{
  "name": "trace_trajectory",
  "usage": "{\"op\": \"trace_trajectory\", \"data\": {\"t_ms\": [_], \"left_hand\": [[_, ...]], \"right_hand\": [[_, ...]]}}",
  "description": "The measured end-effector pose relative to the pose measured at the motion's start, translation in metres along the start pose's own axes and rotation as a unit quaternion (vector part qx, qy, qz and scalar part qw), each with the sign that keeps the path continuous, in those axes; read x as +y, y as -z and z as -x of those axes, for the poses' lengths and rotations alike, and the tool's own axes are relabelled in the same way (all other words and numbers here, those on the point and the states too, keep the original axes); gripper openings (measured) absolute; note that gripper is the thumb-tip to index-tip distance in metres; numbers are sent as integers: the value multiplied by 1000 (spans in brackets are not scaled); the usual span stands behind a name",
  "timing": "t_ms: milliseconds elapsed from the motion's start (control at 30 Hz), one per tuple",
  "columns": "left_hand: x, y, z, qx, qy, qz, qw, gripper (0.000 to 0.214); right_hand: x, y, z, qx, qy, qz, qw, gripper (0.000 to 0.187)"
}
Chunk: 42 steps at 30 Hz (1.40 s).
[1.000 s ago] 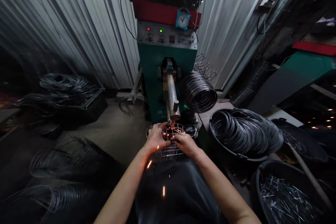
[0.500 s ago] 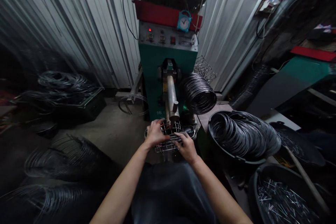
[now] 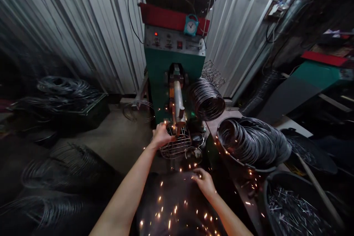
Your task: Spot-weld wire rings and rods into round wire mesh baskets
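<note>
Sparks [image 3: 175,209] and a one-handed hold

At far left I see wire coils [image 3: 63,85]. My left hand [image 3: 162,135] has its grip closed on the left side of the wire basket [image 3: 177,148], which sits at the tip of the metal arm [image 3: 178,97] on the green machine [image 3: 156,62]. My right hand [image 3: 205,182] is apart from the basket, fingers curled; I can't tell whether it grips anything. Farther right lie wire rings [image 3: 258,142] and short rods [image 3: 295,210].

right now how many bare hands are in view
2: left hand gripping the wire basket; right hand apart from it, lower and to the right. Dark areas could hide others.
</note>
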<state>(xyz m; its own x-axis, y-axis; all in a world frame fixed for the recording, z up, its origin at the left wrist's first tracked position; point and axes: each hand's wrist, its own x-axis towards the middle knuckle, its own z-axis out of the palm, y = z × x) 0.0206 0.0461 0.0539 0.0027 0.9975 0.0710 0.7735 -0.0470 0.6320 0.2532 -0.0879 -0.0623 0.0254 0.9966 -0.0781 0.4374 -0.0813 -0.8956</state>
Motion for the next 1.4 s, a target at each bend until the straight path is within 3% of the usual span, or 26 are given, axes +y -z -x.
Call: {"op": "trace_trajectory", "data": {"t_ms": [267,600,700,833,933,1000,1100,1200,1400], "left_hand": [[-4,-8,22,-6,9,-24,1000,84],[3,-2,-2,-2,26,-50,998,82],[3,-2,-1,5,20,-47,999,81],[-9,5,-8,-30,-3,-8,1000,89],[-23,14,-25,-44,-16,85,995,74],[-32,18,-39,-44,-1,110,993,63],[-41,17,-56,-63,23,88,994,61],[-44,10,-68,-78,30,65,994,54],[-40,11,-81,-23,44,16,999,43]], "right_hand": [[32,0,33,-75,-69,-2,995,21],[35,-1,36,-78,-53,5,996,19],[24,5,28,-72,-23,4,997,17],[-22,26,-26,-23,97,10,995,25],[-73,36,-97,6,219,50,975,26],[-104,33,-146,-5,262,88,961,26],[-134,16,-205,-97,247,127,956,20],[-140,-3,-238,-190,209,127,951,17],[-130,-14,-259,-189,182,102,960,21]]}}
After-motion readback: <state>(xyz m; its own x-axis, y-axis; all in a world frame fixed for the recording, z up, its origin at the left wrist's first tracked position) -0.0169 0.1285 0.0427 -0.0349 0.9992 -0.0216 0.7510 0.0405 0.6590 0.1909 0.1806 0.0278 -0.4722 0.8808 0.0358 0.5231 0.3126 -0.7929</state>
